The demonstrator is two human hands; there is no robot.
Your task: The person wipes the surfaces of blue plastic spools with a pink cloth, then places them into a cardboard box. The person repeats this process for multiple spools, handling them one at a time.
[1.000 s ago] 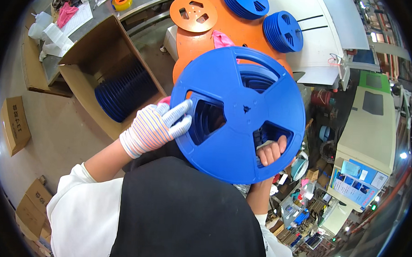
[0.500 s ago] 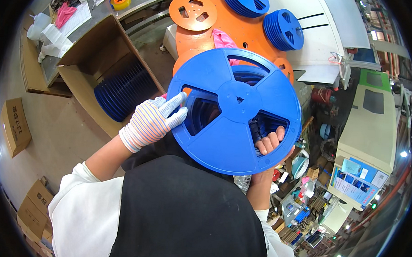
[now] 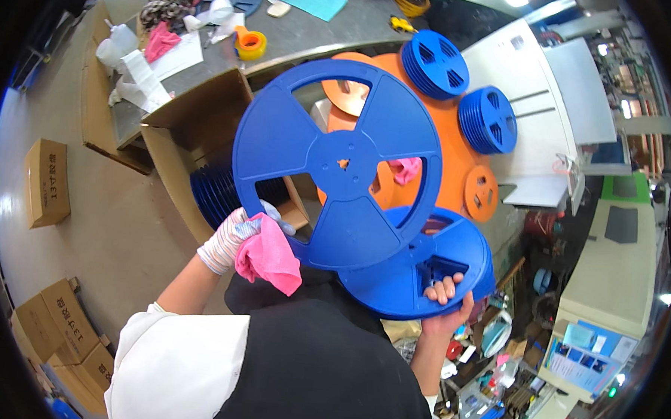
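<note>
Head view: a wide blue reel (image 3: 355,180) faces you in the air before your chest, a flat disc with three solid wedges, three cut-out windows and a small hole at the hub. It overlaps a stack of blue reels (image 3: 381,286) lower right (whether the two touch, you cannot tell from here). Your left hand (image 3: 233,236), in a striped glove, is closed on the reel's lower-left rim, fingers at a window, with a pink cloth (image 3: 268,257) bunched in the same grasp and hanging down. Your bare right hand (image 3: 451,301) grasps the stack's right edge, fingers curled through a window. Both forearms reach up and forward, spread apart. Behind lie an open carton (image 3: 165,157) and an orange worktop (image 3: 451,140).
</note>
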